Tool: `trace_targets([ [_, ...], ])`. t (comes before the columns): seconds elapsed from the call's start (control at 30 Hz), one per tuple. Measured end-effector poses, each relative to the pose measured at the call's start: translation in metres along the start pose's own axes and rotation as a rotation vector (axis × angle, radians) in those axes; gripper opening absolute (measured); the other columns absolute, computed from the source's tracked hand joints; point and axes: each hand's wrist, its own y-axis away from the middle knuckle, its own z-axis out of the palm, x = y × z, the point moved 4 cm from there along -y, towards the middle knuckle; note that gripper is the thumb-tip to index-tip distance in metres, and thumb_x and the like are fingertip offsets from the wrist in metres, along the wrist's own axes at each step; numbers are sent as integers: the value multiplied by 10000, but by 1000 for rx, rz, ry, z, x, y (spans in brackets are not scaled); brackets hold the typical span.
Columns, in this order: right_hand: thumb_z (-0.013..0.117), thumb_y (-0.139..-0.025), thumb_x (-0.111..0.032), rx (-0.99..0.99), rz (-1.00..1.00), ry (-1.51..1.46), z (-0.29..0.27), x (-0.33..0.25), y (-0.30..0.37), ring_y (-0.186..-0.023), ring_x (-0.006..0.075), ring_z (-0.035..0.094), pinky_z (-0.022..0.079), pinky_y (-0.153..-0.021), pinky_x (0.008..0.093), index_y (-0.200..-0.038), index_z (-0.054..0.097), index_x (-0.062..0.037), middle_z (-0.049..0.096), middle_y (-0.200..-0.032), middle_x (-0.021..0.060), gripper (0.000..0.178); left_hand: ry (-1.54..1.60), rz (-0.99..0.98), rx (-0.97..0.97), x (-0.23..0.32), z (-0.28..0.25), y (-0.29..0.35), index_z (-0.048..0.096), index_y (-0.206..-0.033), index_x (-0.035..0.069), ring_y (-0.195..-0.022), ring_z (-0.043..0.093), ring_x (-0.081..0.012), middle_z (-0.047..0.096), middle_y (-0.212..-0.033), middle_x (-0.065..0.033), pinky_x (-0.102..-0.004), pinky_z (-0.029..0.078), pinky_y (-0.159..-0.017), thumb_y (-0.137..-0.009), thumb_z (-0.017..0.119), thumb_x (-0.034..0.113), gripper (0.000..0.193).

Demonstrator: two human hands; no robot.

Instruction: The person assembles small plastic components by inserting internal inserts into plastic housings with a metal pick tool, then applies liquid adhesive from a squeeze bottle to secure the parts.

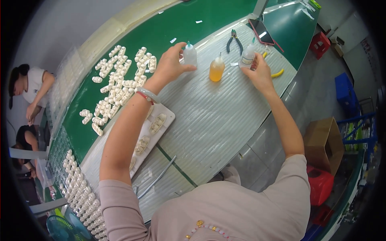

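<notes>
Broadly, the green table [209, 14] carried a ribbed clear mat [205, 120] that ran along its near edge and filled much of the right end. Loose white parts [118, 82] lay heaped on the bare green strip toward the far edge, and more white parts stood in neat rows [82, 197] toward the left end. A white tray [161, 134] holding similar pieces sat partly under the left forearm.

The left hand [169, 64] curved round a clear bottle [189, 56] near the mat's far edge, thumb across its lower part; whether those fingers had closed on it I cannot tell. The right hand [260, 72] gripped a labelled bottle [246, 59] toward the mat's right end, thumb and fingers against its side. Between the two, well apart from both hands, an amber-filled bottle [217, 70] stood upright on the mat.

A phone [261, 32] lay by the mat's far right corner, with dark pliers [234, 41] just left of it. A grey tube [157, 177] rested by the near edge, and a yellow handle [277, 73] showed beside the right hand. Smallest of all, a paper scrap [234, 64] lay between the amber-filled and labelled bottles.
</notes>
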Motion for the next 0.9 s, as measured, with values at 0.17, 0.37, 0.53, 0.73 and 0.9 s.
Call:
trace_targets([
  [0.17, 757, -704, -127, 83, 71, 50, 4, 14, -12, -955, 214, 618, 490, -829, 308, -1111, 495, 4, 624, -1038, 133, 501, 94, 62, 6, 7, 12, -1, 500, -1180, -2, -883, 603, -263, 608, -1002, -171, -343, 488, -780, -615, 822, 264, 702],
  [0.37, 797, -648, -136, 154, -28, 111, 9, -3, -8, -1009, 311, 590, 468, -863, 361, -1211, 416, 38, 591, -1090, 208, 702, 77, -57, 0, 12, -1, -3, 539, -1106, 2, -835, 623, -252, 641, -924, -146, -331, 488, -754, -635, 811, 244, 595],
  [0.53, 738, -734, -84, 325, -209, 30, -11, -29, 29, -1111, 260, 522, 428, -922, 339, -1243, 410, 43, 519, -1196, 199, 619, 446, -141, -114, 24, -31, 18, 556, -1069, 4, -898, 633, -189, 651, -996, -108, -304, 496, -804, -693, 775, 148, 458],
  [0.73, 651, -834, -109, 77, -112, -732, 9, -88, 101, -1023, 180, 538, 443, -893, 311, -1228, 431, 18, 546, -1087, 105, 469, 970, 16, -459, 75, -56, 69, 559, -1044, 18, -984, 608, -157, 642, -1046, -93, -299, 466, -915, -693, 737, -3, 395],
  [0.9, 529, -855, -545, -321, 123, -1114, 59, -144, 132, -1023, 176, 545, 452, -875, 347, -1298, 351, 13, 534, -1124, 106, 734, 1005, 59, -527, 87, -66, 96, 553, -1066, 45, -1109, 549, -205, 620, -1107, -122, -363, 462, -938, -604, 785, -38, 523],
])
